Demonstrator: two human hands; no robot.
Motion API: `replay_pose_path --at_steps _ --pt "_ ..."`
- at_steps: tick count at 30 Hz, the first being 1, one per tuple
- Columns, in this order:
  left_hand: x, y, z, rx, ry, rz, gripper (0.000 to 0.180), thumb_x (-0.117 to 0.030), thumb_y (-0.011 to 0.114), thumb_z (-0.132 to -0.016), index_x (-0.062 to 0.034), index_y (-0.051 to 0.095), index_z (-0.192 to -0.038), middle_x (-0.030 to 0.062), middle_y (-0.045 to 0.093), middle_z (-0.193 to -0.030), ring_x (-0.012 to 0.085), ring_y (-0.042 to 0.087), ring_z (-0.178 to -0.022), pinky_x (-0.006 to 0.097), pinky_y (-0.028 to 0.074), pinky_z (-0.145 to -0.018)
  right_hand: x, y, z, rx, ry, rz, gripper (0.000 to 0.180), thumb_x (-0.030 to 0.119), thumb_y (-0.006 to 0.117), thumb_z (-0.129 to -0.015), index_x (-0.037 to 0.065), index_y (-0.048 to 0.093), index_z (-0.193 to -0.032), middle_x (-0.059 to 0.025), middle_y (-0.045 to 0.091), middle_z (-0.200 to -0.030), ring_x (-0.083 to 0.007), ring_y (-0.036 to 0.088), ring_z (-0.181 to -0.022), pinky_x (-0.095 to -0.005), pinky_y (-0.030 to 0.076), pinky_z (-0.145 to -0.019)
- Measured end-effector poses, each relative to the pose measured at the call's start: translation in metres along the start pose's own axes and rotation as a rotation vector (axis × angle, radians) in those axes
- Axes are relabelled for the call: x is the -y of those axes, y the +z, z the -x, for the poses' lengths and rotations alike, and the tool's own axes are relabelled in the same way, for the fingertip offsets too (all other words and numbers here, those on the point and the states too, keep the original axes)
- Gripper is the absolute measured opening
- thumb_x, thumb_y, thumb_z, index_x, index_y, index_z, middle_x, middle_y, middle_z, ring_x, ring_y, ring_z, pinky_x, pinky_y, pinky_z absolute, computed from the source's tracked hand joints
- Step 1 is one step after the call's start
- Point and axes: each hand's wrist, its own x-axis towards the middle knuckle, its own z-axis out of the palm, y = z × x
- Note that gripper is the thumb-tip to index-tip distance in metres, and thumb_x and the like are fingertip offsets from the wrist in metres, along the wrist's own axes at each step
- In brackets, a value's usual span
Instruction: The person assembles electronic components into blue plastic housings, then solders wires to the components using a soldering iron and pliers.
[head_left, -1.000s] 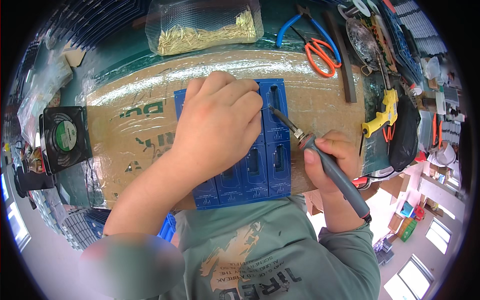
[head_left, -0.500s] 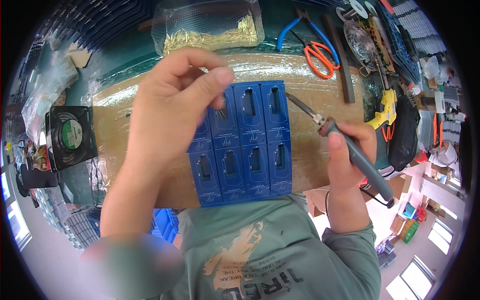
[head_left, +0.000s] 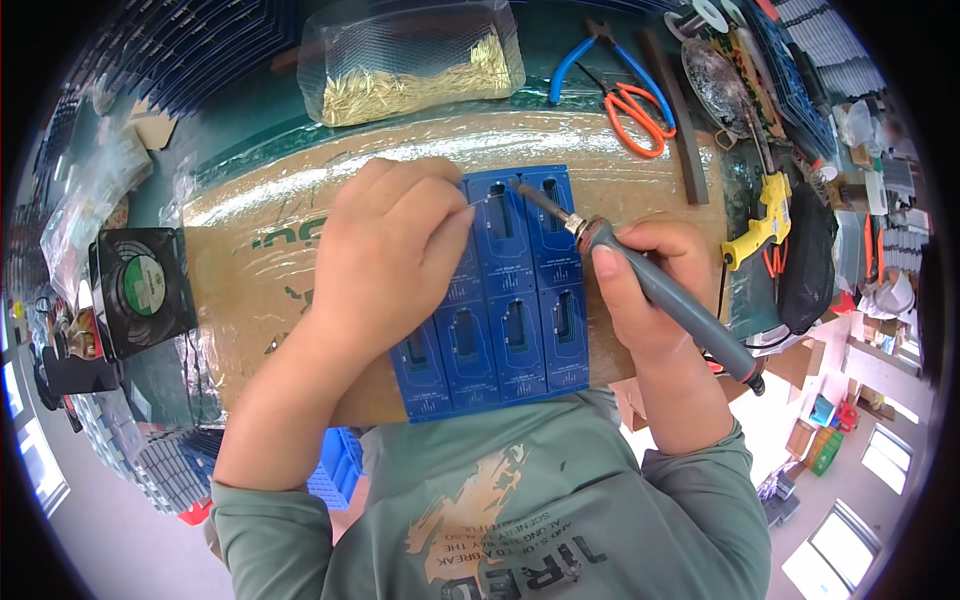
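Observation:
A blue circuit board panel (head_left: 470,385) with several slotted sections lies in front of me on the brown work surface. My left hand (head_left: 395,250) is over its upper left part, thumb and fingers pinched on what looks like a thin metal pin (head_left: 482,200), mostly hidden by the fingertips. In my right hand (head_left: 650,275) is a grey soldering iron (head_left: 685,310), gripped like a pen. Its tip points left and reaches over the top of the panel, close to the left fingertips and beside a slot.
Behind the panel stands a clear plastic tray (head_left: 310,75) of gold-coloured pins. Blue-handled cutters (head_left: 640,70) and orange-handled scissors (head_left: 632,125) lie beside a dark bar (head_left: 680,130). A yellow soldering gun (head_left: 765,220) sits at right, a black fan (head_left: 140,290) at left.
My left hand has come down toward the panel, its fingers closing together. My right hand has moved left, bringing the soldering iron's tip from beside the panel to over its top.

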Motion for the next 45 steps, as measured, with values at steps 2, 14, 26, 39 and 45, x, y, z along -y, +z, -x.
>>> replay_pose_path --at_steps 2,14,26,39,45 --pt "0.001 0.003 -0.002 0.0 0.017 -0.01 0.008 -0.005 0.071 -0.079 -0.0038 0.065 -0.085 0.0082 0.07 -0.099 0.0297 0.063 -0.091 0.038 0.049 -0.082 -0.006 0.0 0.001 0.082 -0.038 0.079 0.027 0.008 0.082 -0.078 0.002 0.062 -0.095 -0.0102 0.068 -0.082 -0.0161 0.064 -0.068 -0.0271 0.049 -0.058" --pt "0.005 0.013 -0.005 -0.013 0.004 -0.039 0.008 -0.007 0.065 -0.078 -0.0067 0.065 -0.085 0.0058 0.068 -0.086 0.0263 0.061 -0.09 0.039 0.043 -0.081 -0.005 0.007 -0.003 0.068 -0.053 -0.03 0.027 0.007 0.081 -0.078 0.003 0.06 -0.095 -0.0111 0.069 -0.079 -0.0183 0.064 -0.064 -0.0276 0.048 -0.055" --pt "0.004 0.013 -0.005 -0.008 0.021 -0.086 0.01 -0.008 0.067 -0.077 -0.0081 0.065 -0.086 0.0041 0.068 -0.087 0.0252 0.061 -0.09 0.039 0.042 -0.08 -0.005 0.007 -0.004 0.085 -0.058 0.003 0.029 0.006 0.082 -0.076 0.003 0.061 -0.095 -0.0102 0.069 -0.08 -0.0184 0.064 -0.065 -0.0275 0.049 -0.057" --pt "0.005 0.014 -0.005 -0.021 0.038 -0.081 0.01 -0.007 0.067 -0.076 -0.0076 0.065 -0.086 0.005 0.068 -0.089 0.0261 0.062 -0.091 0.039 0.043 -0.081 -0.004 0.008 -0.004 0.082 -0.07 0.017 0.028 0.006 0.082 -0.076 0.003 0.061 -0.095 -0.0105 0.068 -0.079 -0.0188 0.064 -0.064 -0.0278 0.048 -0.056" --pt "0.006 0.006 -0.004 0.043 0.0 -0.028 0.01 -0.007 0.066 -0.075 -0.0072 0.066 -0.085 0.0044 0.07 -0.093 0.026 0.062 -0.092 0.039 0.045 -0.082 0.001 0.005 -0.008 0.101 -0.134 0.05 0.029 0.006 0.083 -0.075 0.004 0.061 -0.094 -0.0101 0.067 -0.077 -0.019 0.063 -0.062 -0.0283 0.048 -0.054"
